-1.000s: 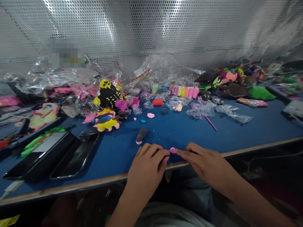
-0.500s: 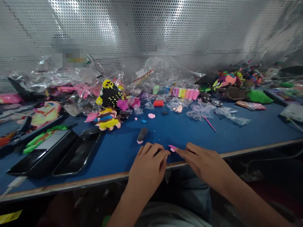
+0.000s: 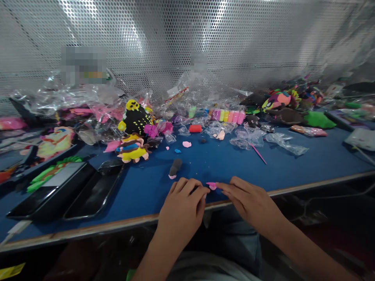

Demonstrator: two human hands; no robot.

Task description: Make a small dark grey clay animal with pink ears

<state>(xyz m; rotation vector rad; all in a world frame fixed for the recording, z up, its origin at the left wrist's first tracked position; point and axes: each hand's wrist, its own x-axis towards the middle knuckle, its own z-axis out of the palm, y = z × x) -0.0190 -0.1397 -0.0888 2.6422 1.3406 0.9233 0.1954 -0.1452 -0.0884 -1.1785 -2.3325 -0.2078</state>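
My right hand (image 3: pixel 249 197) is closed on a pink clay modelling tool (image 3: pixel 210 184), whose pointed end sticks out to the left. A small light pink piece of clay (image 3: pixel 213 187) shows just under the tool, by the left fingertips. My left hand (image 3: pixel 183 199) is bent over the table's front edge, with thumb and index finger together; what they pinch, if anything, is hidden. Beyond the left hand lies a dark grey clay piece (image 3: pixel 175 166) with a light pink end. Small bits of pink clay (image 3: pixel 186 144) and blue clay (image 3: pixel 177 150) lie farther back.
A black phone-like device (image 3: pixel 51 191) and a black tray (image 3: pixel 95 191) are at left. Clay figures (image 3: pixel 133 148), a red block (image 3: pixel 195 128), clay sticks (image 3: pixel 228 116) and clear plastic bags (image 3: pixel 249 138) line the back. Another pink tool (image 3: pixel 258 154) lies at right on the blue table (image 3: pixel 234 168).
The tool tip and light pink clay have shifted slightly left and down, closer to my left fingertips. My left hand stays nearly in place.
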